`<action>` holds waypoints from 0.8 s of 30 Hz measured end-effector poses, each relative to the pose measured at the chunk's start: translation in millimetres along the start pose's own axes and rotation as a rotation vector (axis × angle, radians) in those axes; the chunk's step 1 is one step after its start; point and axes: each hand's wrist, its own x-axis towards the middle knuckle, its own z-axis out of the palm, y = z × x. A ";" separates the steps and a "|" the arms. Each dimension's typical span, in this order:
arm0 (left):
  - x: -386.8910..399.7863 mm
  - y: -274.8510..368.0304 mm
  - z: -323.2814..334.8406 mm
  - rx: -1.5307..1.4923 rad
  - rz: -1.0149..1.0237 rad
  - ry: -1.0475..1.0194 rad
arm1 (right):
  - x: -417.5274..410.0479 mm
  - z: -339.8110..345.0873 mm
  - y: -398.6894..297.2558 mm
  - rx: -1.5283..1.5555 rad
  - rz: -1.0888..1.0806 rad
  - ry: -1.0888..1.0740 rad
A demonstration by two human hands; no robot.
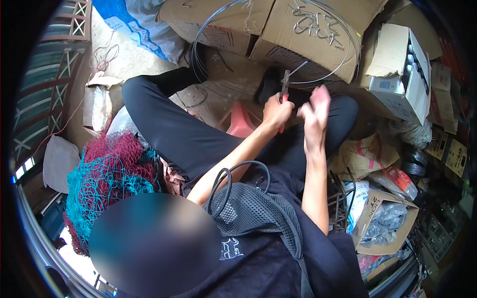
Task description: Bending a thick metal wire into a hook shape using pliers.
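My left hand [277, 111] is closed around the red handles of a pair of pliers [286, 83], whose metal jaws point away from me and meet a piece of wire. A large coil of metal wire [197, 41] loops from near the jaws up over the cardboard boxes. To the right of the pliers, my right hand [316, 104] is raised and blurred, with its fingers apart and nothing visible in it. Several bent wire pieces [316, 24] lie on top of a cardboard box [275, 37] beyond my hands.
A pink plastic object [240, 119] is between my legs. Blue and maroon netting [108, 175] is heaped at the left. On the right are an open carton [398, 89] of tubes and a box [385, 223] of plastic-wrapped items. A white-and-blue sack [138, 29] lies at the upper left.
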 end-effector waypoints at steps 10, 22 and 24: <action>8.0 -6.9 -2.3 0.233 0.119 -0.148 | -10.9 18.1 67.4 0.092 0.400 -0.203; 33.9 9.2 -11.3 0.430 0.075 -0.006 | 4.3 42.9 97.4 -0.317 0.197 -0.095; 35.1 12.2 -9.6 0.439 0.096 0.010 | 6.1 43.1 92.4 -0.280 0.234 -0.071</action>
